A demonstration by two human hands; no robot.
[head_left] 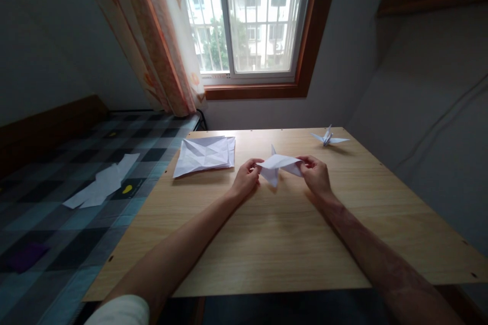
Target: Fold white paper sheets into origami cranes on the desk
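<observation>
A partly folded white paper figure [277, 165] is held just above the wooden table [290, 233], near its middle. My left hand [246, 179] pinches the figure's left end, fingers closed. My right hand [315, 172] pinches its right end, fingers closed. One paper point sticks up and another hangs down between the hands.
A creased, unfolded white sheet [206, 155] lies on the table to the left. A finished paper crane [328, 137] stands at the far right. Loose white paper [101, 183] lies on the checked bed cover [57, 203] at left. A window [251, 15] and curtain [160, 35] are behind.
</observation>
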